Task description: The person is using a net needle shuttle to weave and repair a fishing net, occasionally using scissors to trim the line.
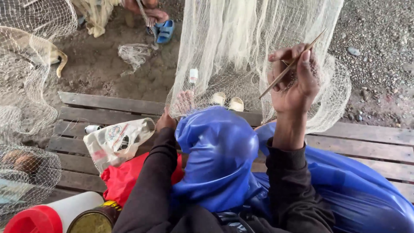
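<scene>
A pale fishing net (241, 47) hangs down in front of me over my knees, which are covered by a shiny blue plastic sheet (220, 159). My right hand (293, 82) is raised against the net, fingers closed on a thin wooden netting needle (297, 58) that slants up to the right. My left hand (172, 114) is low at the net's bottom edge, partly behind the mesh and the blue sheet, pinching the net there. Both arms wear dark sleeves.
I sit on a wooden slat platform (108, 105) above dirt and gravel. A white plastic bag (116, 140), red cloth (125, 177), a white container with red lid (47, 213) and a tin (92, 220) lie left. More netting (26, 86) hangs left. Another person's foot in a blue sandal (161, 26) is beyond.
</scene>
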